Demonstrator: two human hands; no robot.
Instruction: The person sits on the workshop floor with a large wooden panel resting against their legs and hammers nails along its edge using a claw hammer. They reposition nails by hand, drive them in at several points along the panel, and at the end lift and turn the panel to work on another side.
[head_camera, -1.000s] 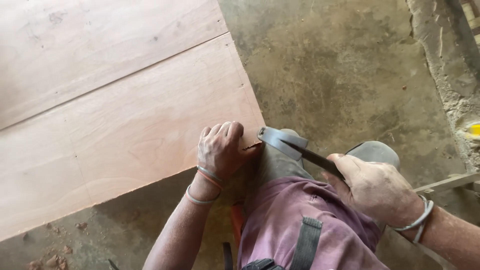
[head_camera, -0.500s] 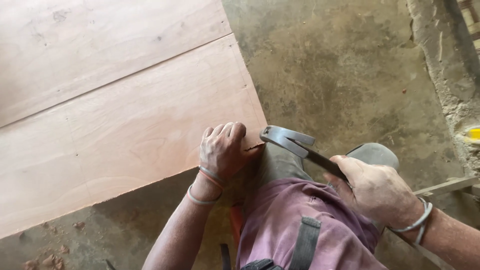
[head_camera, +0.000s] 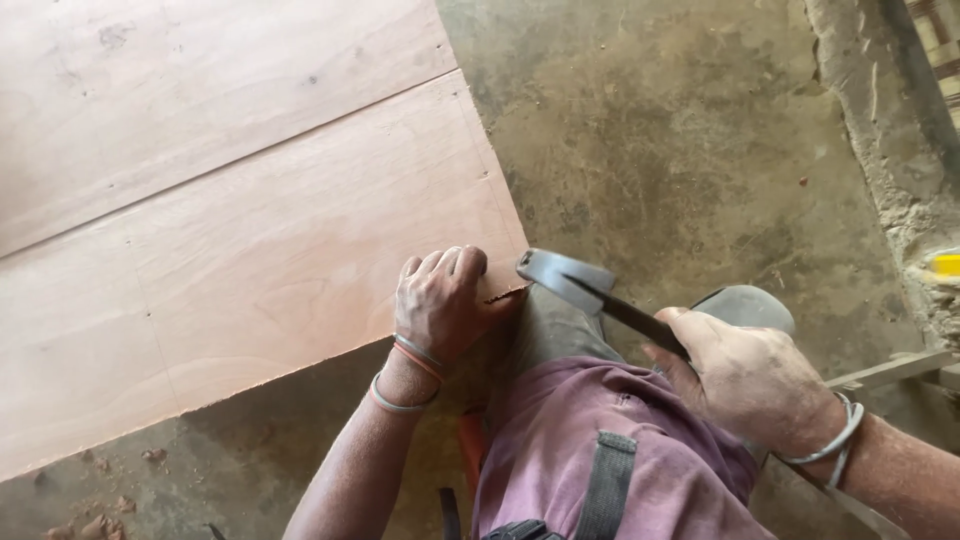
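My left hand (head_camera: 442, 302) rests curled on the near right corner of a large plywood sheet (head_camera: 260, 250), fingers bent and pressing on the wood. The corner edge beside it looks chipped and ragged. My right hand (head_camera: 745, 380) grips the dark handle of a hammer (head_camera: 570, 280), whose grey metal head hovers just right of the plywood corner, close to my left hand. My bent knee in purple shorts (head_camera: 600, 440) lies between the two arms. Thin bands circle both wrists.
A second plywood sheet (head_camera: 200, 90) lies behind the first on a rough concrete floor (head_camera: 680, 140). Wood chips (head_camera: 100, 520) are scattered at the lower left. A crumbling raised edge (head_camera: 900, 170) with a yellow object (head_camera: 946, 264) runs along the right.
The hammer head has shifted slightly right and up from the plywood corner. My left hand stays on the corner.
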